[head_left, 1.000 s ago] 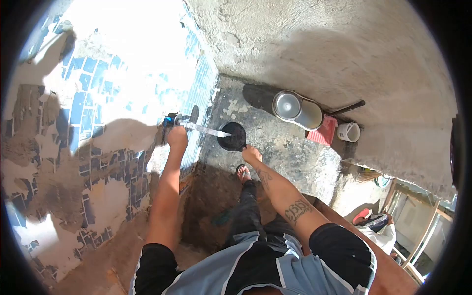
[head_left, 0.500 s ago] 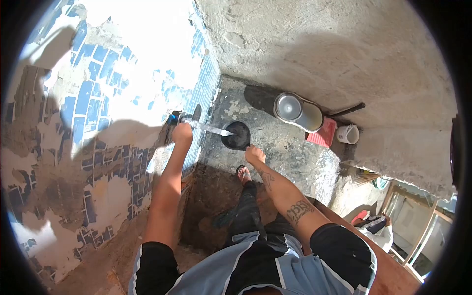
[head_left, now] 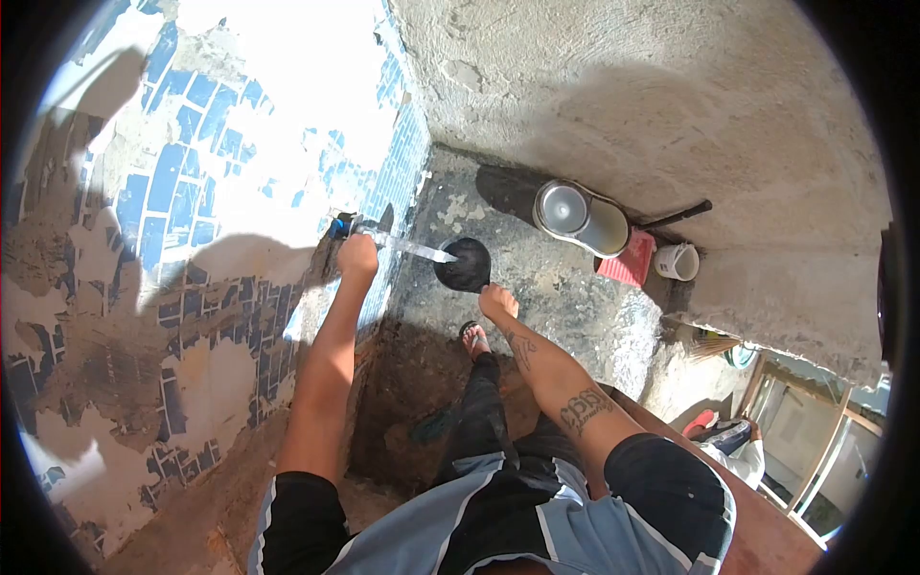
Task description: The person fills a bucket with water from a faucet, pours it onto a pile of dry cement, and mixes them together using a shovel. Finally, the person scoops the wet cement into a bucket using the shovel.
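Note:
My left hand (head_left: 357,255) is closed beside a fitting with a blue part (head_left: 341,226) at the tiled wall; its fingers hide what they grip. From there a clear strip (head_left: 410,248), either water or a tube, stretches to a round black pan (head_left: 464,265). The strip's far end meets the pan's inner side. My right hand (head_left: 497,302) is wrapped around the pan's short handle and holds the pan above the grey floor.
A wide bucket with a metal lid or bowl (head_left: 565,209) stands by the rough wall. Beside it are a red object (head_left: 629,259), a small white bucket (head_left: 677,262) and a dark handle (head_left: 678,215). A person (head_left: 736,450) is partly visible at the lower right.
The black pan has shifted very slightly right and its tilt has changed a little. My left hand has moved slightly right and up. Both hands keep their grip.

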### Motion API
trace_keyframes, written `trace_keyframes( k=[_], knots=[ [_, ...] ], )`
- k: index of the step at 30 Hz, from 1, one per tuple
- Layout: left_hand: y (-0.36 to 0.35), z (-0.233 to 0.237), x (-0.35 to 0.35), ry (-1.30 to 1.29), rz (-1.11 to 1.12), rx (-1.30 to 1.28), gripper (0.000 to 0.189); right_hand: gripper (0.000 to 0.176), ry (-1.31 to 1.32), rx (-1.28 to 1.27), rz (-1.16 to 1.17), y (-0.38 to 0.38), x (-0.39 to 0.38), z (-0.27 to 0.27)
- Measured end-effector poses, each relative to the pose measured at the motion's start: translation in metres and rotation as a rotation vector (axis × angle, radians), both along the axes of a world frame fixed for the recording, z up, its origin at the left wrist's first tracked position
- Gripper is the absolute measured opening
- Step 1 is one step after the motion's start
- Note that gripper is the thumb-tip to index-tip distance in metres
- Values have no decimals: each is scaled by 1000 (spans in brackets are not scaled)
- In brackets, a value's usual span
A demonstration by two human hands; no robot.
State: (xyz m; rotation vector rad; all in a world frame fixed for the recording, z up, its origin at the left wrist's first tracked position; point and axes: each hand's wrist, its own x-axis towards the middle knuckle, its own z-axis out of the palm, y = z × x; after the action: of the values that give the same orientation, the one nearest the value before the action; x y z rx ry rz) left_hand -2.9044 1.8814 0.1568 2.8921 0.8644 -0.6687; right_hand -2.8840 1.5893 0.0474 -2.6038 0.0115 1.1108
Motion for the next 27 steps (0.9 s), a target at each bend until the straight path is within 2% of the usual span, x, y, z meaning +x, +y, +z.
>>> trace_keyframes(
  k=[3,22,23,27],
  knots=[
    [0,1,0,-14,16,-1,24,41,-76,3,-6,4,1,3],
    [3,2,-3,-40,21,-43,24,40,-47,-24,30,-1,5,-7],
    [4,-1,-3,-69,31,-54,17,40,-46,-27,32,-1,5,-9],
    [7,-8,-5,-104,44,-46,17,39,-70,2,42,1,7,-8]
  ],
)
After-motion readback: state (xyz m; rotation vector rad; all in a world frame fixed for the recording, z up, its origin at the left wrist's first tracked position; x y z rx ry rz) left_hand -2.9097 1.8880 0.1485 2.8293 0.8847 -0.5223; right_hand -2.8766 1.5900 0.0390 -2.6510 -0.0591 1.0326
